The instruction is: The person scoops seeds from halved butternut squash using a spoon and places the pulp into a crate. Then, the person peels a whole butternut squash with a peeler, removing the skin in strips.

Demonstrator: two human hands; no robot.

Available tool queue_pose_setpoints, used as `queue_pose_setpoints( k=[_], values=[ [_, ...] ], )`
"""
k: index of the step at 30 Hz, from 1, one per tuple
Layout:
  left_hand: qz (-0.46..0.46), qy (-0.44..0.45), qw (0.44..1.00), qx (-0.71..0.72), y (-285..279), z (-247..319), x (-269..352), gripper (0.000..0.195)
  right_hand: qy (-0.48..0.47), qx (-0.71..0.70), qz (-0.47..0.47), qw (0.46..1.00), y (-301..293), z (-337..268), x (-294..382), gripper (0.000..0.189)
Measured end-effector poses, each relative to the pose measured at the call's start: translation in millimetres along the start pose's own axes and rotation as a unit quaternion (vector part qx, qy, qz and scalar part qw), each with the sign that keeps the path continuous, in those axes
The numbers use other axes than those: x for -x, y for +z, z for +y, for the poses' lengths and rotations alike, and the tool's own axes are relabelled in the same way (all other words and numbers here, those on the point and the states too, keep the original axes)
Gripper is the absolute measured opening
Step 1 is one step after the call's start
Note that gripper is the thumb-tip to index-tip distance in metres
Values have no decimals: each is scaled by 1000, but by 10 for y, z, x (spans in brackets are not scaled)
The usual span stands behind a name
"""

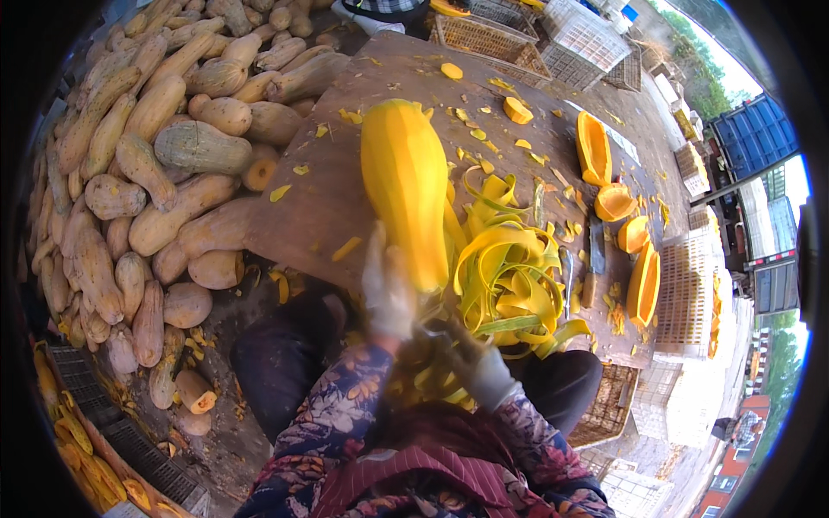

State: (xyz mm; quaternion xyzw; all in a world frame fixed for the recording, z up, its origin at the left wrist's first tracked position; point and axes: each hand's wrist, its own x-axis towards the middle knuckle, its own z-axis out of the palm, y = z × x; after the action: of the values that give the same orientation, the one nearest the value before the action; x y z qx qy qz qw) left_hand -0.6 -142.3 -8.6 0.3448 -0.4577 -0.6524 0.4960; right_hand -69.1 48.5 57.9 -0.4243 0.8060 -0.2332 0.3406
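A large peeled yellow squash point(405, 188) points away from me over the brown work board. My left hand point(388, 288), in a pale glove and blurred by motion, lies along the squash's near left side and holds it. Just under the squash's near end, my gloved right hand point(482, 369) is curled around a small blurred tool, which looks like a peeler. The glove's fingers are dark with stain. Long curled ribbons of peel point(511, 272) are heaped to the right of the squash, and more peel lies between my knees.
Whole tan squashes point(188, 213) form a big pile at left. On the board point(311, 213) lie a wooden-handled knife point(594, 252), a thin metal tool point(568, 285) and hollowed squash pieces point(643, 285). Plastic crates point(690, 291) stand at right. Another person point(382, 10) sits beyond the board.
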Motion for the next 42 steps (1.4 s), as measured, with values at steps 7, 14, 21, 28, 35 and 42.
queue_pose_setpoints(
  k=[7, 14, 21, 28, 35, 42],
  values=[
    [-11, -38, 999, 24, -7, 169, 56, 68, -62, -172, 103, 978, -251, -376, -642, 63],
    [-24, 71, 965, -252, 6, 400, -31, 71, -37, -154, 111, 981, 197, 95, 54, 62],
    [-195, 246, 813, -490, 841, 522, -6, 85, 5, -384, 439, 812, -385, 713, 323, 67],
    [-302, 4, 773, -558, 1527, 130, -378, 82, 154, -208, 398, 880, -651, 1295, -469, 70],
    [-435, 103, 777, -443, 1102, -17, 150, 62, 40, -374, 305, 875, -275, 1389, -433, 58],
    [-510, 175, 728, -424, 287, -52, 1134, 58, 27, -299, 200, 933, -30, 1117, 869, 68]
  ],
)
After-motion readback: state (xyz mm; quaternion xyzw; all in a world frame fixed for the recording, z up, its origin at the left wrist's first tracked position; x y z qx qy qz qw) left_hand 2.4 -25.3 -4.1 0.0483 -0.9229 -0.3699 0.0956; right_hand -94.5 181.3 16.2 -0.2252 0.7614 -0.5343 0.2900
